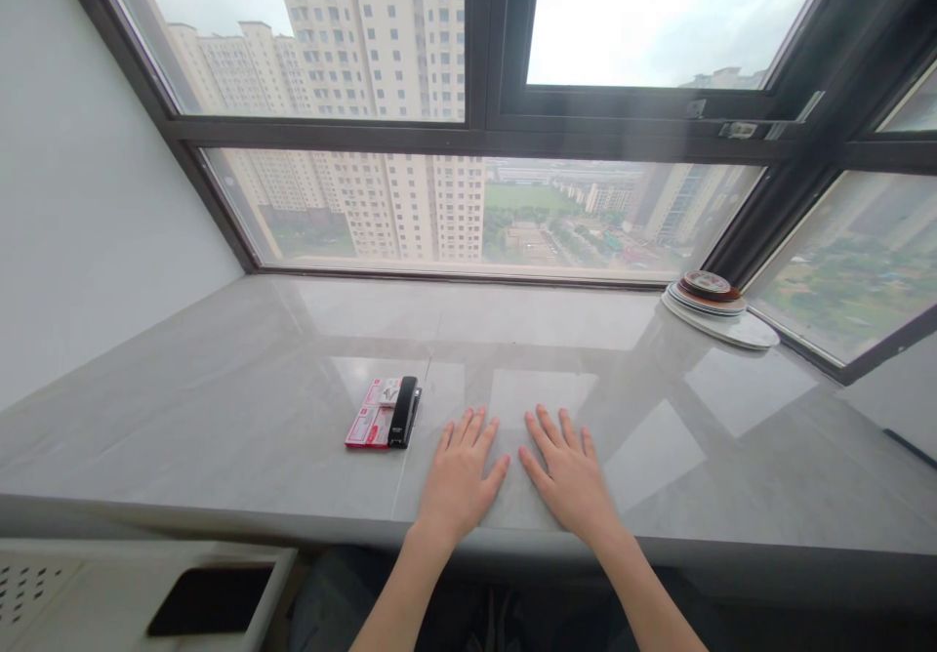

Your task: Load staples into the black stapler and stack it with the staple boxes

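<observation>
left hand and right hand flat on the sill, palms down, fingers spread, gripping nothing; a gap between the thumbs; laid so, i judge, to rest level and steady; stapler and pink packet to the left of my left hand, near but untouched; stapler lies along the packet's right edge, on it or against it i cannot tell; perhaps kept together for easy reach; plates stacked in the far right corner, likely out of the way
</observation>
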Demonstrator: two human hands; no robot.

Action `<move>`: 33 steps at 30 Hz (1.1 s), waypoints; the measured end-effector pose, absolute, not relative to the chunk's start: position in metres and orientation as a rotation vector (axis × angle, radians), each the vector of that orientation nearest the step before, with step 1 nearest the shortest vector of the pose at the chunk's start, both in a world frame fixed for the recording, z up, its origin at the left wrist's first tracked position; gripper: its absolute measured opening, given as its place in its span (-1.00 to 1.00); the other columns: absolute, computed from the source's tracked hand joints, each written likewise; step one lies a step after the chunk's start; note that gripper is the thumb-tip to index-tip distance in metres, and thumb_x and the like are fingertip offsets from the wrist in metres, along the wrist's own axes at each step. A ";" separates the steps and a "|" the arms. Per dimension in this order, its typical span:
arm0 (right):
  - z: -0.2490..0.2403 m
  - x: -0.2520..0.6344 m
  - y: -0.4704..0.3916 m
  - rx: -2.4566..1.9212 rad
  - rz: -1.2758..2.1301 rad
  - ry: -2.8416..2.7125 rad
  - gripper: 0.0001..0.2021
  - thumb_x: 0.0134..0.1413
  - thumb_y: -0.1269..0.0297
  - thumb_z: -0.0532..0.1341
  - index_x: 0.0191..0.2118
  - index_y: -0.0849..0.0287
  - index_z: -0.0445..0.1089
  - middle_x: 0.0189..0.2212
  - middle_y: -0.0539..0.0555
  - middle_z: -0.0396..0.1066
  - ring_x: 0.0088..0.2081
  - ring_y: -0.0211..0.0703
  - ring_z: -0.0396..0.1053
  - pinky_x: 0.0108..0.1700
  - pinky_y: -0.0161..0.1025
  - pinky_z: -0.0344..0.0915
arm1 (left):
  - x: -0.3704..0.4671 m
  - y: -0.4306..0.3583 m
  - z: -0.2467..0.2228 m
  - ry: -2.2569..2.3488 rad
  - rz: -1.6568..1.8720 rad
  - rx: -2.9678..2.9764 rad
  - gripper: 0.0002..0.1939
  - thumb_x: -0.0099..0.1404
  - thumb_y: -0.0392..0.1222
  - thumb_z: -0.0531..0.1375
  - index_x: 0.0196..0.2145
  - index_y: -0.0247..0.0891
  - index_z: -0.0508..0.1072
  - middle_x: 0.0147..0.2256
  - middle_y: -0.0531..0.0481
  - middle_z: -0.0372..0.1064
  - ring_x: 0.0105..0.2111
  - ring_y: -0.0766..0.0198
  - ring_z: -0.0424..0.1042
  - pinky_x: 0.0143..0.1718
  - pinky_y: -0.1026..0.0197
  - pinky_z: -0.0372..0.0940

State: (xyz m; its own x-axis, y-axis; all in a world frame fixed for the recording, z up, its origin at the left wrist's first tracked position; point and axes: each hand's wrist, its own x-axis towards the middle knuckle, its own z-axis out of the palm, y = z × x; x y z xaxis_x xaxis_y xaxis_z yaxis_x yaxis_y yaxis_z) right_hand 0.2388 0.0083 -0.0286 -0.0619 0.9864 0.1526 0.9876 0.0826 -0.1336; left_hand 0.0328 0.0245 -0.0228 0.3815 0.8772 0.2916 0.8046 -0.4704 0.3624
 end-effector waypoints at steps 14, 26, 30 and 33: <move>-0.027 0.242 0.005 -1.929 0.034 -2.110 -0.41 0.40 -0.04 -0.05 0.47 -0.15 -0.01 0.47 -0.05 -0.08 0.48 0.17 -0.26 0.41 0.25 -0.25 | 0.030 0.023 -0.024 1.524 0.624 2.573 -0.45 0.51 0.01 0.00 0.40 0.00 0.12 0.44 -0.03 -0.03 0.44 -0.01 -0.08 0.40 -0.25 -0.05; 0.018 0.133 0.048 -1.536 0.490 -1.919 -0.42 0.26 -0.12 0.17 0.27 0.09 0.26 0.13 0.22 0.37 0.14 0.12 0.32 0.16 -0.03 0.22 | 0.029 0.019 -0.034 1.434 0.687 2.632 -0.31 0.46 -0.21 0.05 0.46 0.01 -0.05 0.42 -0.05 0.00 0.44 -0.09 -0.10 0.42 -0.34 -0.14; 0.026 0.062 0.083 -1.516 0.633 -1.974 -0.32 0.19 -0.27 0.17 0.20 0.17 0.26 0.13 0.27 0.33 0.08 0.13 0.34 0.07 -0.04 0.27 | 0.021 0.020 -0.048 1.357 0.622 2.689 -0.35 0.45 -0.27 0.03 0.43 0.04 0.02 0.40 -0.03 0.06 0.45 -0.09 -0.10 0.42 -0.38 -0.15; 0.029 0.041 0.110 -1.566 0.592 -2.063 -0.42 0.19 -0.19 0.19 0.09 0.20 0.31 0.03 0.25 0.37 -0.01 0.07 0.37 -0.04 -0.11 0.31 | 0.018 0.018 -0.042 1.272 0.614 2.673 -0.42 0.42 -0.26 0.07 0.35 0.00 0.18 0.36 -0.03 0.13 0.42 -0.06 -0.01 0.40 -0.30 -0.02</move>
